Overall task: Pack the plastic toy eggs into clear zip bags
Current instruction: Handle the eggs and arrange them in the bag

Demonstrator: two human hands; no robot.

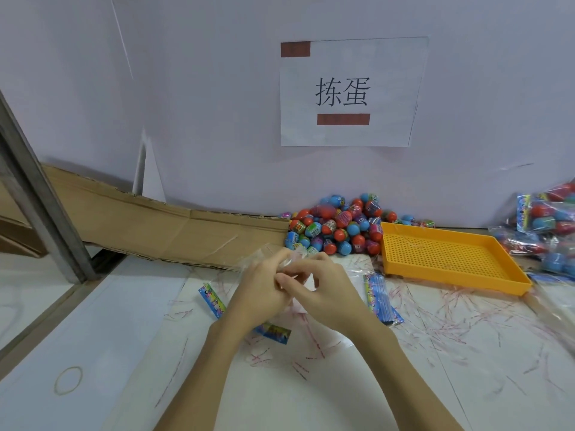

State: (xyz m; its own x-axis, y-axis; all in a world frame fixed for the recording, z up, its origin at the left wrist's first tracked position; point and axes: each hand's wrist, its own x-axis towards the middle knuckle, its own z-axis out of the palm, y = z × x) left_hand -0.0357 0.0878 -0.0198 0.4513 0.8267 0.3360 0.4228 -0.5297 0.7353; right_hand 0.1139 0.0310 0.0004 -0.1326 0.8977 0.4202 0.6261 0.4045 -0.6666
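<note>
eggs (339,225) piled left of tray (448,259); filled bags (547,225) right

Two hands (298,290), one orange tray (448,259), one paper sign (348,91), one rubber band (68,380), eggs (336,225) beyond counting

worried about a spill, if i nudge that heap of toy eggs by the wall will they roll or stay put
The heap of toy eggs would probably scatter: the eggs are rounded, smooth-looking plastic, piled loosely on each other. The wall behind and the yellow tray on the right touching the heap might stop some; toward the open table side nothing blocks them. Hollow-looking shells suggest they are light, so even a small push may shift several.
</note>
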